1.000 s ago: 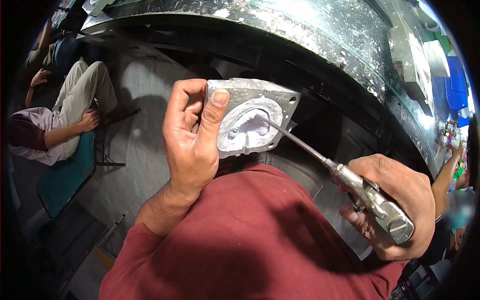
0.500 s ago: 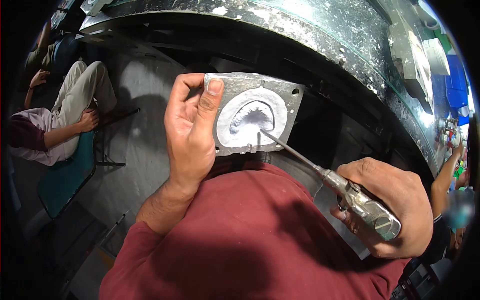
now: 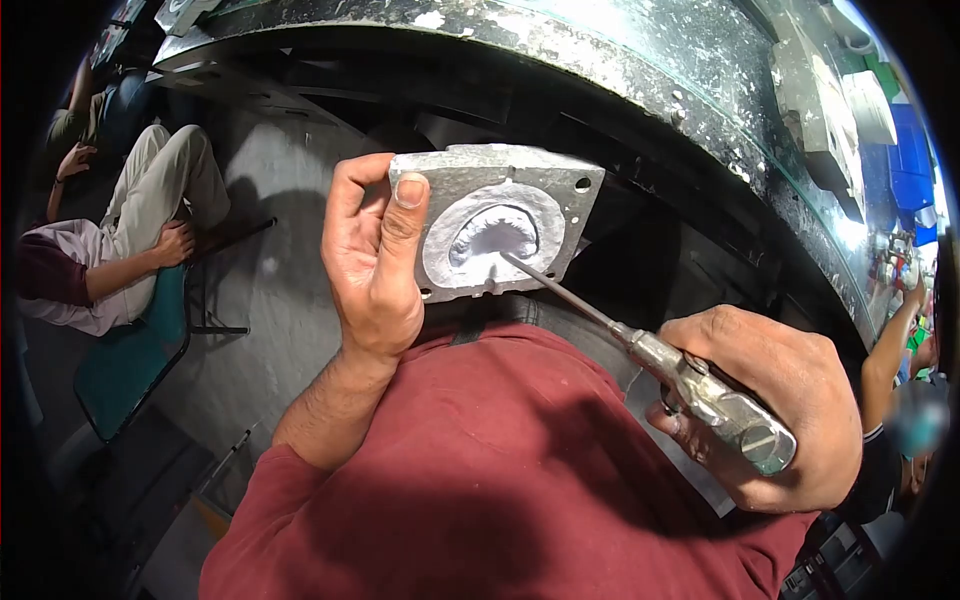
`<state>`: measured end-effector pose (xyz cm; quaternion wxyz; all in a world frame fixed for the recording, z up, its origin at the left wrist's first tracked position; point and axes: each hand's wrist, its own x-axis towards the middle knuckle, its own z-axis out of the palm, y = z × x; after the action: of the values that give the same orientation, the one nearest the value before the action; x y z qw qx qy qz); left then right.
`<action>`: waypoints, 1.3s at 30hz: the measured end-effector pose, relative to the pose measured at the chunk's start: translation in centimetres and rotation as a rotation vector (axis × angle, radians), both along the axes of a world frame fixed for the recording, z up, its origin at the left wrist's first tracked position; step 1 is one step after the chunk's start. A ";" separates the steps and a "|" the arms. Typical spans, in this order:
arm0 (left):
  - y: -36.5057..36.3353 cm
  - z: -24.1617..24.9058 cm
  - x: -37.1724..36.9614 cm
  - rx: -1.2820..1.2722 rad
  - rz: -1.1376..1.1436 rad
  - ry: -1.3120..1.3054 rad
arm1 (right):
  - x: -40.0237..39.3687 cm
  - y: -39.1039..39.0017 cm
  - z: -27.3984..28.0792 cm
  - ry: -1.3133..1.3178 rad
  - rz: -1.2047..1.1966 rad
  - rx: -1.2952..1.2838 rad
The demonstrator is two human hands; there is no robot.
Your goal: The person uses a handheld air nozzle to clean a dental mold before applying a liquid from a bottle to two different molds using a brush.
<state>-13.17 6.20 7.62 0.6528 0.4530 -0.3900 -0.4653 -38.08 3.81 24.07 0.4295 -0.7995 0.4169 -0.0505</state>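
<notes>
- While the metal mould (image 3: 497,222) is clamped in the left hand (image 3: 372,262) below the bench (image 3: 640,70) rim, it has been tilted slightly.
- Closed in the right hand (image 3: 775,405), the air gun (image 3: 700,390) has been drawn back; its nozzle tip is kept in the mould's cavity.

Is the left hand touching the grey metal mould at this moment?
Touching. The head view shows the left hand gripping the metal mould at its left edge, with the thumb pressed flat on its front face.
</notes>
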 end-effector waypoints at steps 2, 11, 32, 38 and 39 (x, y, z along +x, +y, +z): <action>0.0 -0.5 0.2 -0.027 -0.007 0.007 | 0.1 -0.2 -0.1 0.001 0.049 0.029; 0.0 -1.0 -0.1 -0.137 -0.018 0.018 | 0.5 -0.4 -0.1 -0.002 0.084 0.017; -0.9 -0.6 -0.4 0.278 0.095 0.243 | 1.6 -0.2 -0.1 -0.001 0.063 0.060; -0.8 -0.5 -0.7 0.238 0.082 0.218 | 2.3 0.1 -0.5 0.007 0.032 0.049; -0.7 -0.5 -0.7 0.239 0.083 0.219 | 2.3 0.1 -0.5 0.008 0.033 0.050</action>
<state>-13.89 5.50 7.10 0.6516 0.4896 -0.2395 -0.5277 -35.73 3.92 23.57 0.4483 -0.7954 0.4067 -0.0299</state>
